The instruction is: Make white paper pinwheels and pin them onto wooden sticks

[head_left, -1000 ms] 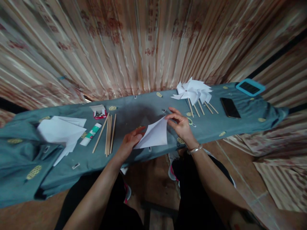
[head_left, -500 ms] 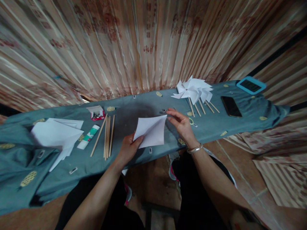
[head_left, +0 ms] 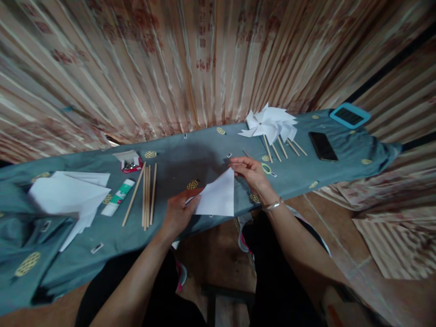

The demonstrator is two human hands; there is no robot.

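Note:
A sheet of white paper [head_left: 218, 197] is held up over the near edge of the cloth-covered table [head_left: 190, 154]. My left hand [head_left: 179, 211] grips its left side, thumb on top. At the upper right corner, my right hand [head_left: 250, 172] pinches the paper between thumb and fingers; a bracelet is on that wrist. The far upper part of the sheet bends away, so its top edge now slants. Close to the right hand lie green-handled scissors [head_left: 268, 169], their blades partly hidden.
Left are several wooden sticks [head_left: 146, 195], a glue stick [head_left: 118, 197], a small red box of metal pins [head_left: 131, 163] and a stack of white paper [head_left: 68, 193]. Right are paper pinwheels [head_left: 270, 122] on sticks, a phone [head_left: 323, 146] and a blue-framed device [head_left: 349, 116]. A curtain [head_left: 170, 68] hangs behind.
My right hand has closed on the paper's upper right corner. The sheet, flat-topped before, now has a slanting upper edge. The view has shifted slightly to the right.

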